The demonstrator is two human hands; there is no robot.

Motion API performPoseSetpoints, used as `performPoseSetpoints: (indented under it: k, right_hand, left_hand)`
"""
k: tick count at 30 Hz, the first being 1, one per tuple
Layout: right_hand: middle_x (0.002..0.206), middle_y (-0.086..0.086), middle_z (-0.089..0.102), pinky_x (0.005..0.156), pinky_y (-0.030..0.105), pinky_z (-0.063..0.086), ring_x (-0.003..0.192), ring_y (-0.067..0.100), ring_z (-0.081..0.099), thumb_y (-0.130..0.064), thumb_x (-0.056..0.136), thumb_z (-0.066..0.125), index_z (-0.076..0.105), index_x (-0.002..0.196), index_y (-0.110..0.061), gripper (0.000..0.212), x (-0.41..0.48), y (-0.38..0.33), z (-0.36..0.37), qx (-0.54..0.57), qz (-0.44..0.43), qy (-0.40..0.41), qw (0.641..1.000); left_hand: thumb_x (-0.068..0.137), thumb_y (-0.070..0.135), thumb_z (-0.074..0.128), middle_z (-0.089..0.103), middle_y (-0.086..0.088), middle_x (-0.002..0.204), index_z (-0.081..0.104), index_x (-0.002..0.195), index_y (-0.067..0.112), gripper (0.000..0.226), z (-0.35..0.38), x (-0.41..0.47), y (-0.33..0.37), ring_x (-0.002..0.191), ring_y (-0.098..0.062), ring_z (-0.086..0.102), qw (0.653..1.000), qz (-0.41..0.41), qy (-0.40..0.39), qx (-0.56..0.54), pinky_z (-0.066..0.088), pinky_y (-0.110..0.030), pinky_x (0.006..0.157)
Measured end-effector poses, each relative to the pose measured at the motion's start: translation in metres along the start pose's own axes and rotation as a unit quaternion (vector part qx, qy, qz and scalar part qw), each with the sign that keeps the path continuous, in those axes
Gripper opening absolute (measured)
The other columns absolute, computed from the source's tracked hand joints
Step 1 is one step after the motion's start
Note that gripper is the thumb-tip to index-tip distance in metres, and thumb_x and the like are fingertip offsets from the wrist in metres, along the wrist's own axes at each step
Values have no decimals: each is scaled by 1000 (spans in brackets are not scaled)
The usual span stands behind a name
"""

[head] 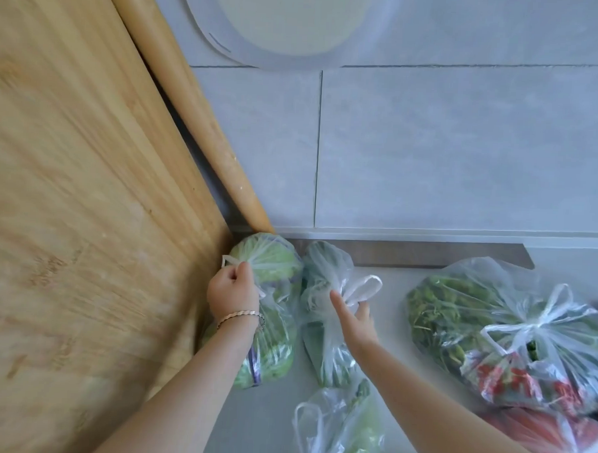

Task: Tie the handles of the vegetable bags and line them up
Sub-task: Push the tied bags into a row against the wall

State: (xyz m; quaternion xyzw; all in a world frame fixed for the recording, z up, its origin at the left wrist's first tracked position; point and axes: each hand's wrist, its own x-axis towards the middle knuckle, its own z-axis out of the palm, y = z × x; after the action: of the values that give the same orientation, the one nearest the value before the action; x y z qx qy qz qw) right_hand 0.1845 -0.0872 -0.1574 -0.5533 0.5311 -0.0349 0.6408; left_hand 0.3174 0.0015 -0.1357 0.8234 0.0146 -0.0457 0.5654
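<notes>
Several clear plastic vegetable bags lie on a grey counter. My left hand (233, 292) grips the tied handles of the cabbage bag (272, 263), which sits against the wooden board. My right hand (353, 314) holds the knotted handles of the neighbouring bag of dark greens (323, 347). In front of that lies a bag of light green vegetables (343, 430) with loose handles. At the right sit a tied bag of leafy greens (458, 301), a tied bag of red produce (524, 376) and an orange-red bag (548, 439).
A large wooden board (86, 200) leans at the left, with a wooden rolling pin (196, 109) beside it. A grey tiled wall (448, 147) stands behind, with a metal strip (426, 254) at its foot. A white round-holed plastic object (298, 55) hangs high on the wall.
</notes>
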Motion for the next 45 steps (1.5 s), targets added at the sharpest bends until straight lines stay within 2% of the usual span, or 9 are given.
performPoseSetpoints:
  k: [11,15,20,23,26,30,33,37,45]
  right_hand:
    - [147,7,38,107,38,29,134,27,37,-47,93,42,28,143,-15,61,7,14,12,-47,23,-101,994]
    - [141,9,42,87,27,40,120,25,51,-34,92,50,35,138,-14,53,-6,18,-18,-191,-24,-46,980]
    - [131,6,54,93,27,41,117,21,53,-28,91,50,51,128,-14,40,-32,34,-79,-329,-72,-24,941]
    - [126,5,58,89,25,42,111,20,56,-26,91,50,55,123,-14,35,-54,52,-105,-345,-74,-48,934]
    - [129,3,56,96,23,40,116,17,54,-33,90,51,53,124,-17,38,-76,73,-119,-416,-95,-77,901]
    - [137,0,43,105,34,38,125,19,43,-61,71,63,36,136,-27,79,-114,101,-140,-519,-106,-174,830]
    - [141,0,35,108,44,34,130,24,37,-63,59,70,21,142,-31,102,-131,131,-149,-619,-97,-225,746]
    - [136,5,37,103,45,38,125,26,43,-41,76,64,30,138,-22,73,-127,164,-150,-698,-158,-155,681]
    - [132,6,40,98,38,41,123,25,41,-21,86,51,51,125,-15,39,-123,174,-145,-701,-207,-102,674]
  left_hand:
    - [86,10,48,31,-2,46,31,47,10,43,-2,1,-14,48,-18,27,993,44,-29,106,22,-26,48]
    - [83,16,55,58,-14,87,57,85,4,12,-8,-16,0,86,-35,54,962,67,-100,244,46,-39,74]
    - [78,38,55,33,-23,139,34,135,5,70,-28,-107,-1,127,-40,36,857,339,-189,339,36,-47,107]
    - [73,67,54,6,-9,156,-2,148,23,103,-36,-166,-15,142,-27,18,753,149,-453,453,26,-40,114]
    - [71,63,61,-10,-9,156,-17,142,44,107,-36,-199,-49,139,-34,20,646,80,-476,591,29,-48,108]
    - [88,8,42,36,-12,137,16,141,40,68,-51,-211,-60,115,-32,54,683,89,-397,607,45,-39,93]
    - [88,4,38,50,-9,122,43,126,28,46,-64,-211,-55,106,-31,59,712,158,-340,594,48,-35,85]
    - [89,7,41,54,-7,120,57,114,23,34,-82,-201,-52,103,-31,61,744,139,-280,591,48,-33,80]
    - [93,8,34,49,-9,124,37,139,25,49,-145,-169,-69,111,-31,55,713,106,-206,662,46,-37,87]
